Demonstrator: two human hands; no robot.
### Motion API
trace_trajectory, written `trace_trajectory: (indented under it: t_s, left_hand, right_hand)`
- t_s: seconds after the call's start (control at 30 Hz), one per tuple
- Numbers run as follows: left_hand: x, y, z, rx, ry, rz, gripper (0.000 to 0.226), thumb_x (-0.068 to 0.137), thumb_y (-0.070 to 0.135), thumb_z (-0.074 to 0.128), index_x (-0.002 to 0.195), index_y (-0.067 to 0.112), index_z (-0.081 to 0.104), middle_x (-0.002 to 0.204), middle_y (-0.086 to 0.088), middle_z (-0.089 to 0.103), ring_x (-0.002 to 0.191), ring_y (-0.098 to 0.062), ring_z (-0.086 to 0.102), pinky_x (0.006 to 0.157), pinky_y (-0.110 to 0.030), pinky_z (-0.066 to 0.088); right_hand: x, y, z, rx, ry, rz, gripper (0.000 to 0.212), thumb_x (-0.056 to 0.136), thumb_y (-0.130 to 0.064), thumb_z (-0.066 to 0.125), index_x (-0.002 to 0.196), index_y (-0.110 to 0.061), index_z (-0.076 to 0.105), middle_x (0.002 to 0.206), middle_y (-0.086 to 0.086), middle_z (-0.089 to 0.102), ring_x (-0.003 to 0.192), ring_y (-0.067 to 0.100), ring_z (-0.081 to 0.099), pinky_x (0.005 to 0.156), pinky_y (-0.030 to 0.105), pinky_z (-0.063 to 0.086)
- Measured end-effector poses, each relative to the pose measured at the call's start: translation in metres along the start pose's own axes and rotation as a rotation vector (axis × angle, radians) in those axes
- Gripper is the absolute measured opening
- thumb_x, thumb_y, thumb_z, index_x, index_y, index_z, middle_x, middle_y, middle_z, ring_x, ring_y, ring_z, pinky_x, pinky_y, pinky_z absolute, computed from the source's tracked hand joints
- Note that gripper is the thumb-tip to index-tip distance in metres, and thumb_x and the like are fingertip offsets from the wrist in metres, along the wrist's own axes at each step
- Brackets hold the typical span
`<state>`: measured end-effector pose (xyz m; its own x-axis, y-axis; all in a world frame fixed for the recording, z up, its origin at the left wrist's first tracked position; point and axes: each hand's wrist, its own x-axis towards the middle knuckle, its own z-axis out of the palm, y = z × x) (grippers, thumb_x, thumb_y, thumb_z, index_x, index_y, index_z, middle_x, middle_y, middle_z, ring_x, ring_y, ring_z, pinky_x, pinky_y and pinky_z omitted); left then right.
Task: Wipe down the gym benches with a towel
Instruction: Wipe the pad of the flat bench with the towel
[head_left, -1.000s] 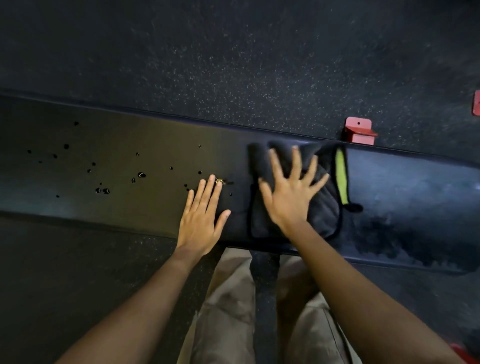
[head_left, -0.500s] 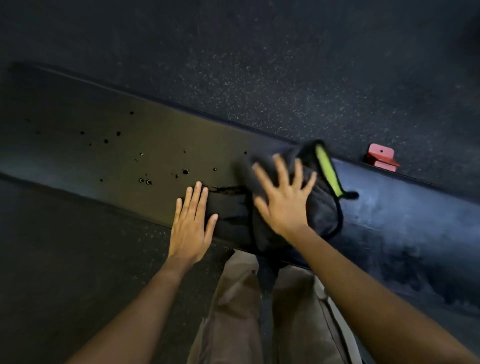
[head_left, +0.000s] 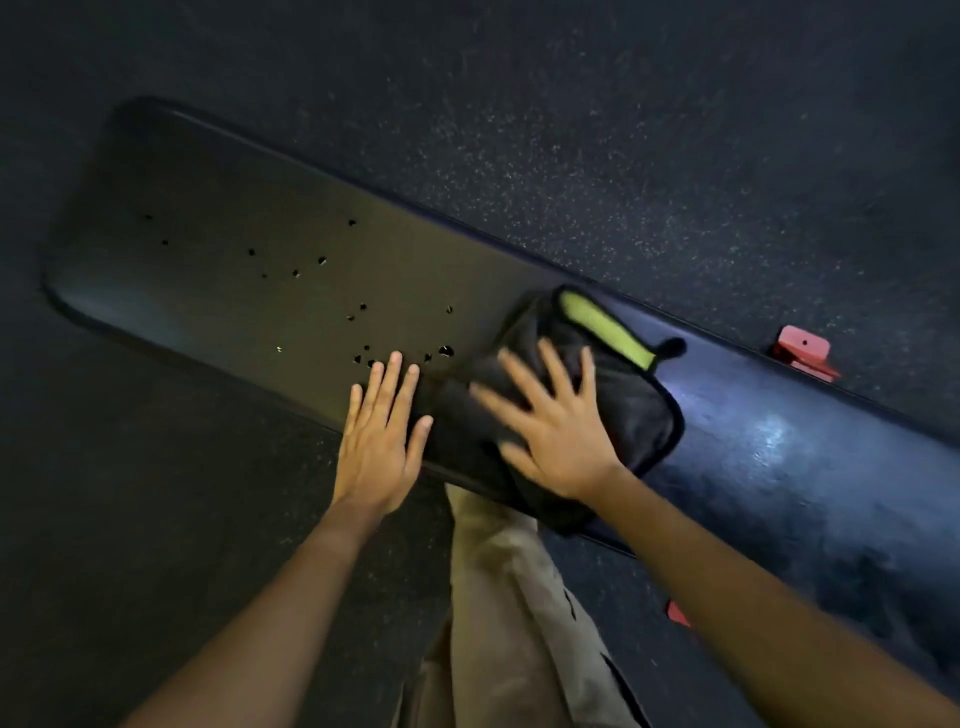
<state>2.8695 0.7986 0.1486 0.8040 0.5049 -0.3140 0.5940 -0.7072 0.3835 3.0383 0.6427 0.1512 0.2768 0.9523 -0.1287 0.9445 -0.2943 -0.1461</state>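
A long black padded gym bench runs from upper left to lower right. Several dark droplets dot its left half, and its right half looks damp and shiny. A dark folded towel with a yellow-green stripe lies on the bench near the middle. My right hand presses flat on the towel with fingers spread. Flat on the bench pad just left of the towel rests my left hand, fingers straight and together.
Dark speckled rubber floor surrounds the bench. A red metal bracket shows beyond the bench's far edge at right. A small red piece shows below the bench. My tan trousers are against the near edge.
The view has swung left, so the bench's left end is now in sight. My right hand has slid the towel leftward along the bench towards the droplets; my left hand has shifted left with it.
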Motion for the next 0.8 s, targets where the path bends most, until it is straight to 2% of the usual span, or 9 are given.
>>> trace_trajectory:
  t_s: [0.07,0.13,0.2,0.33,0.37,0.5,0.6,0.67,0.8]
  left_hand:
    - [0.004,-0.014,-0.011,0.0,0.009,-0.036,0.06,0.098,0.041,0.024,0.149,0.011,0.02,0.157,-0.003,0.006,0.144,-0.015,-0.001,0.116,-0.028,-0.008]
    - [0.008,-0.028,-0.021,0.004,0.009,-0.057,0.061,0.098,0.042,0.024,0.149,0.01,0.019,0.156,-0.003,0.006,0.144,-0.015,-0.001,0.116,-0.027,-0.008]
    - [0.014,-0.038,-0.028,0.016,-0.007,-0.036,0.061,0.098,0.041,0.025,0.149,0.009,0.018,0.157,-0.004,0.006,0.144,-0.015,-0.001,0.116,-0.028,-0.008]
    - [0.031,-0.057,-0.036,0.02,-0.061,0.089,0.06,0.098,0.041,0.028,0.149,0.01,0.018,0.157,-0.006,0.011,0.145,-0.018,0.003,0.117,-0.032,-0.002]
    - [0.036,-0.064,-0.039,0.028,-0.069,0.12,0.06,0.098,0.04,0.029,0.149,0.011,0.019,0.157,-0.006,0.013,0.145,-0.018,0.005,0.117,-0.034,-0.001]
    - [0.044,-0.092,-0.05,0.046,-0.078,0.202,0.064,0.095,0.046,0.035,0.149,0.013,0.021,0.157,-0.007,0.015,0.145,-0.021,0.007,0.116,-0.036,0.001]
    - [0.043,-0.111,-0.061,0.074,-0.096,0.214,0.063,0.097,0.051,0.028,0.149,0.017,0.02,0.158,-0.006,0.012,0.146,-0.021,0.005,0.117,-0.035,-0.001]
    - [0.044,-0.12,-0.065,0.062,-0.088,0.194,0.061,0.097,0.05,0.028,0.149,0.019,0.021,0.158,-0.005,0.011,0.146,-0.021,0.005,0.117,-0.036,-0.001]
    - [0.046,-0.125,-0.067,0.062,-0.096,0.234,0.06,0.097,0.049,0.03,0.149,0.02,0.02,0.158,-0.005,0.012,0.146,-0.021,0.006,0.117,-0.037,0.0]
  right_hand:
    - [-0.027,0.018,0.003,-0.036,-0.031,-0.341,0.065,0.085,-0.056,0.045,0.146,-0.037,0.035,0.155,0.006,0.027,0.14,0.042,0.021,0.108,0.069,0.011]
    - [-0.033,0.043,0.001,-0.095,-0.04,-0.418,0.064,0.086,-0.06,0.04,0.146,-0.039,0.033,0.154,0.004,0.027,0.139,0.04,0.025,0.108,0.067,0.015]
    - [-0.016,0.052,-0.003,-0.1,0.003,-0.151,0.062,0.087,-0.061,0.036,0.146,-0.042,0.028,0.153,0.005,0.029,0.136,0.041,0.03,0.106,0.067,0.017]
    - [0.082,-0.007,-0.014,0.078,0.097,0.678,0.063,0.082,-0.054,0.041,0.143,-0.038,0.038,0.153,0.01,0.031,0.136,0.047,0.024,0.102,0.074,0.012]
    - [0.098,-0.027,-0.014,0.09,0.085,0.627,0.064,0.081,-0.053,0.043,0.143,-0.037,0.038,0.153,0.01,0.031,0.136,0.047,0.023,0.102,0.074,0.012]
    - [0.052,-0.052,0.004,-0.027,0.002,-0.117,0.067,0.083,-0.056,0.045,0.146,-0.036,0.031,0.154,0.007,0.026,0.139,0.042,0.024,0.109,0.067,0.009]
    - [0.021,-0.019,0.0,-0.108,-0.043,-0.293,0.07,0.081,-0.058,0.044,0.146,-0.039,0.029,0.154,0.005,0.026,0.137,0.039,0.027,0.11,0.063,0.007]
    - [0.03,-0.007,-0.004,-0.107,-0.022,-0.096,0.069,0.083,-0.057,0.042,0.148,-0.042,0.025,0.154,0.005,0.027,0.136,0.039,0.029,0.11,0.064,0.011]
    - [0.107,-0.052,-0.01,0.066,0.112,0.731,0.062,0.083,-0.054,0.041,0.143,-0.038,0.036,0.154,0.009,0.028,0.137,0.043,0.022,0.104,0.072,0.012]
